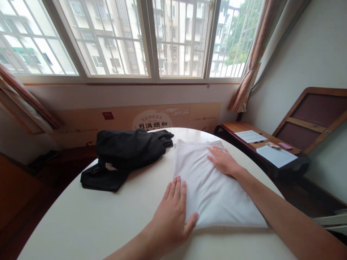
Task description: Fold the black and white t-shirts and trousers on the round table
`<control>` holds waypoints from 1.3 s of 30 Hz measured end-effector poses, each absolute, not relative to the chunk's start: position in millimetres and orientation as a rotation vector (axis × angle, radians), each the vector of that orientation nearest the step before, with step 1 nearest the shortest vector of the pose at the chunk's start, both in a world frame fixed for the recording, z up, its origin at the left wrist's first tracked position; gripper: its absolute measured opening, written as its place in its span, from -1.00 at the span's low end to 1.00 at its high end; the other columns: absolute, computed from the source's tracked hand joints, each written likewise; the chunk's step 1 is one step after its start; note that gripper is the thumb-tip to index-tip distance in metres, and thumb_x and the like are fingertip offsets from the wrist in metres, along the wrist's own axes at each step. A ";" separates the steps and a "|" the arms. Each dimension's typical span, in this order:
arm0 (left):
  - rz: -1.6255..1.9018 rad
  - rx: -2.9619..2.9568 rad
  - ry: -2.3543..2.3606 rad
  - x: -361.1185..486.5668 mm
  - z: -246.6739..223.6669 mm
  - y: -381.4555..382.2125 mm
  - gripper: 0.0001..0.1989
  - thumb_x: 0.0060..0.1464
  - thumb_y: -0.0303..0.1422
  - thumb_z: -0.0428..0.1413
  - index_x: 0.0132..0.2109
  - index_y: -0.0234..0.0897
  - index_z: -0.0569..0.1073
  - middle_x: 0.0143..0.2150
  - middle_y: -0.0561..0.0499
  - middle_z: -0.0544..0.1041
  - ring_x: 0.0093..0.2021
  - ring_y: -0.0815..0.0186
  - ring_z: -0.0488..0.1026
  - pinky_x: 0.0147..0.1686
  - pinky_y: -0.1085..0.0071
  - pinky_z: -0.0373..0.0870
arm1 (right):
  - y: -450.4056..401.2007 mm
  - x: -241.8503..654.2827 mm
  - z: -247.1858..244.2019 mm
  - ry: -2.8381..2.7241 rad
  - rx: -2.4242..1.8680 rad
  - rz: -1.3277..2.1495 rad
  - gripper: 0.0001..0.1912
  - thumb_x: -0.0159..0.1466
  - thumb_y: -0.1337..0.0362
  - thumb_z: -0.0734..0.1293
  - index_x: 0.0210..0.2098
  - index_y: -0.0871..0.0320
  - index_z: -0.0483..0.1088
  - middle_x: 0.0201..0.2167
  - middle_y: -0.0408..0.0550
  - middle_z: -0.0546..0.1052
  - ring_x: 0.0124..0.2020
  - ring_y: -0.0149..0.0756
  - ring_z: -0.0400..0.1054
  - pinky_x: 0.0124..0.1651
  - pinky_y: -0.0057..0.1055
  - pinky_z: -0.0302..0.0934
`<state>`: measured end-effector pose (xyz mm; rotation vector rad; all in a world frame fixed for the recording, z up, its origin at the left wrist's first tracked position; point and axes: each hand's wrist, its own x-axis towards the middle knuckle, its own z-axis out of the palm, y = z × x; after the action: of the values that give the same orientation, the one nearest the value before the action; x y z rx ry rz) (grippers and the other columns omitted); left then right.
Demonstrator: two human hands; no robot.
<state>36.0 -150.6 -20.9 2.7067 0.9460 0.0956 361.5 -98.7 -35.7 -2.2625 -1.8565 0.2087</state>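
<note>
A white folded garment (214, 195), perhaps a T-shirt, lies flat on the round white table (89, 224), with soft creases running across it. My left hand (173, 209) rests at its left edge, fingers stretched forward and the thumb out over the cloth. Farther up, near the garment's far right corner, my right hand (223, 160) lies flat on the fabric with fingers spread. Neither hand grips anything. To the left sits a bundled black garment (130, 148), its lower part folded over and a small pale patch showing.
Beyond the table stands a long printed cardboard panel (176, 112) under the barred window. On the right, a low wooden side table (230, 128) carries sheets of paper (276, 156), a pen and small cards. A wooden-framed panel (306, 112) leans against the wall.
</note>
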 end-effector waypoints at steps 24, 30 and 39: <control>0.128 2.592 0.942 35.6 -25.3 -161.3 -0.04 0.32 0.04 -0.09 0.52 -0.71 -0.09 0.54 -0.52 -0.30 0.54 -0.28 -0.43 0.50 -0.20 -0.27 | 13.2 223.3 -27.7 -1.871 -2.191 0.239 -0.24 0.54 -0.01 -0.15 0.57 0.33 -0.18 0.59 0.17 -0.13 0.59 -0.08 -0.28 0.53 0.12 -0.38; 0.120 2.605 0.948 37.0 -21.9 -161.1 -0.05 0.32 -0.01 -0.07 0.50 -0.78 -0.07 0.53 -0.58 -0.27 0.54 -0.30 -0.41 0.49 -0.20 -0.22 | -30.0 252.4 -46.1 -1.620 -2.380 0.245 -0.20 0.51 -0.06 -0.10 0.57 0.31 -0.14 0.59 0.21 -0.13 0.58 0.00 -0.26 0.50 0.25 -0.37; 0.164 2.579 0.952 35.1 -17.7 -162.7 -0.05 0.30 -0.01 -0.05 0.50 -0.77 -0.03 0.53 -0.53 -0.26 0.55 -0.29 -0.35 0.49 -0.22 -0.16 | -57.7 364.5 -39.5 -1.509 -2.492 0.147 -0.31 0.53 0.06 -0.06 0.55 0.23 -0.02 0.58 0.18 -0.04 0.58 -0.05 -0.19 0.51 0.18 -0.30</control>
<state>35.1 -162.7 -17.7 2.5790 0.9516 0.1641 364.5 -57.7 -39.5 -2.4924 -1.5090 0.1471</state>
